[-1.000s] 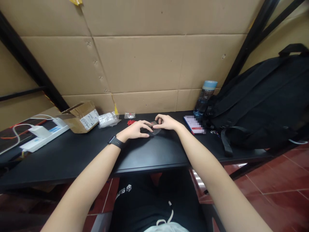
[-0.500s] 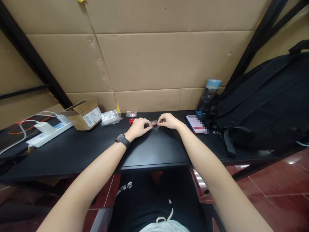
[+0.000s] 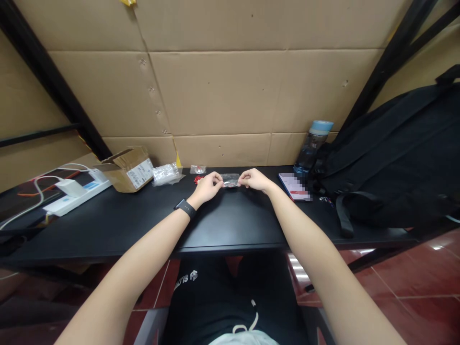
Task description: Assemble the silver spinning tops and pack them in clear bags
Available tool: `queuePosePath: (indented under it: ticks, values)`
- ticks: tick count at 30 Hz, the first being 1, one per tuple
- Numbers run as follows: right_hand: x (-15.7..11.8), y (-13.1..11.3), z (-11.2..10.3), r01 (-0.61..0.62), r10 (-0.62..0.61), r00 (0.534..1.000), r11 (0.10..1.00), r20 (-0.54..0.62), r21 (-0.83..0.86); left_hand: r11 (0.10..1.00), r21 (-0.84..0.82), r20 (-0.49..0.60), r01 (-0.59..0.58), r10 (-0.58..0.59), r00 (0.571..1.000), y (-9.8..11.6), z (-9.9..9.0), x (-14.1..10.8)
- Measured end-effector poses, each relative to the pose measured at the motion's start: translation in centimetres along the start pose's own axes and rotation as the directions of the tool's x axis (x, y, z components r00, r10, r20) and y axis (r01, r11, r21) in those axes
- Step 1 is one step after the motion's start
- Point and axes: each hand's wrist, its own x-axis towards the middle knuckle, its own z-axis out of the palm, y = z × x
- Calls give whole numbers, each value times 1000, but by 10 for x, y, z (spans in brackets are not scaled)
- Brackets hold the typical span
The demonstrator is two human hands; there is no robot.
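Between my hands a small clear plastic bag (image 3: pixel 230 180) is stretched sideways just above the black table (image 3: pixel 230 225). Its contents look dark and reddish, too small to make out. My left hand (image 3: pixel 209 186) pinches the bag's left edge and wears a dark watch on the wrist. At the right edge, my right hand (image 3: pixel 254 181) pinches it between thumb and fingers. A small red item (image 3: pixel 198 179), perhaps a bundle of cord, lies behind my left hand and is partly hidden by it. Farther back rests another small clear bag (image 3: pixel 198 169).
Left on the table are a crumpled clear plastic packet (image 3: pixel 166 174), an open cardboard box (image 3: pixel 127 170) and a white power strip (image 3: pixel 77 196) with cables. To the right lie a phone (image 3: pixel 293 186), a blue-lidded bottle (image 3: pixel 312 146) and a black backpack (image 3: pixel 395 158). A cardboard wall (image 3: pixel 215 96) stands behind.
The bag between my hands has turned and now lies flatter and wider. My fingers hold its left and right edges. The view has shifted slightly.
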Motion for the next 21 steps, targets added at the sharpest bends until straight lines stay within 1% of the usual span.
queuePosePath:
  ticks: [3, 6, 8, 10, 13, 15, 18, 21]
  values:
    - [1, -1, 7, -60, 58, 997, 997, -41, -48, 998, 56, -46, 26, -24, 999, 7, 1, -5]
    - [2, -4, 13, -148, 125, 985, 969, -123, -200, 989, 149, -62, -11, 20, 998, 11, 3, -8]
    - [2, -7, 17, -175, 123, 975, 937, -183, -303, 970, 239, -51, -45, 59, 997, 12, 5, -8]
    - [1, -10, 20, -144, 72, 977, 919, -201, -368, 946, 316, -15, -72, 81, 997, 13, 7, -8]
    - [-1, -11, 21, -21, -27, 994, 909, -110, -417, 921, 375, 69, -102, 82, 994, 12, 8, -9]
    - [-2, -10, 20, 35, -61, 997, 883, -42, -468, 903, 410, 108, -131, 95, 990, 10, 8, -10]
    - [-2, -7, 17, 73, -83, 997, 818, 8, -571, 865, 463, 158, -193, 134, 978, 6, 8, -12]
    - [-2, -5, 16, 111, -107, 993, 766, 45, -633, 849, 475, 206, -233, 150, 967, 3, 8, -14]
